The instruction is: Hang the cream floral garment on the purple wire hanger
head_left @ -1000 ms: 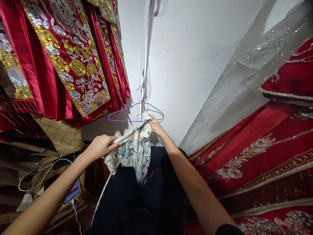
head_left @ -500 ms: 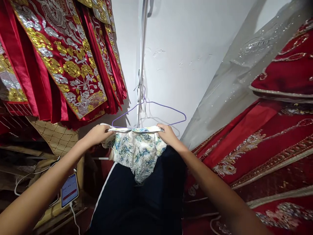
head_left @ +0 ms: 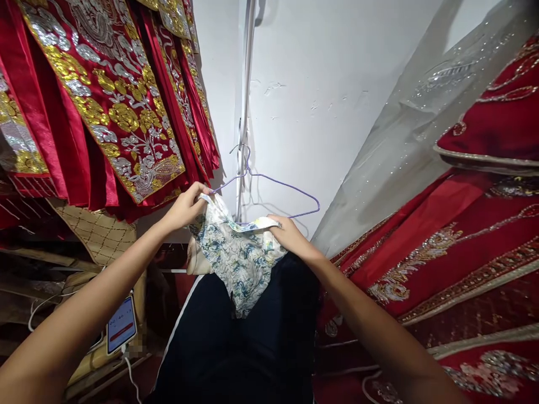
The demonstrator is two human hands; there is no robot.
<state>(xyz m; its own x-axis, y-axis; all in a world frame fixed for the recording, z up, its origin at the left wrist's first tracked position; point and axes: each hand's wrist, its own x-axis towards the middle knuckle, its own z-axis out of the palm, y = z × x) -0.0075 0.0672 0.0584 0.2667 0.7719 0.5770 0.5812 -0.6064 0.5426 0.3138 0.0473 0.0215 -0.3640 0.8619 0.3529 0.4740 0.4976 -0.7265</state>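
Observation:
A white garment with a blue, green and yellow floral print (head_left: 242, 258), perhaps shorts, hangs between my two hands. My left hand (head_left: 187, 207) is closed on one end of its waistband, at the left shoulder of a purple wire hanger (head_left: 286, 184). My right hand (head_left: 288, 233) pinches the other end of the waistband, lower down, just below the hanger's bottom bar. Behind the garment, the left part of the hanger is hidden. The hanger's hook is at a thin metal pole (head_left: 246, 73) in front of the wall.
Red garments with gold and silver embroidery (head_left: 122, 112) hang at left. Beaded red garments (head_left: 421, 269) and a sheer sparkling cover (head_left: 400, 123) fill the right side. A phone (head_left: 122, 325) with a white cable lies on a bamboo seat at lower left.
My left hand has moved up and right, lifting the left end of the waistband onto the hanger's left shoulder. My right hand has stayed nearly in place.

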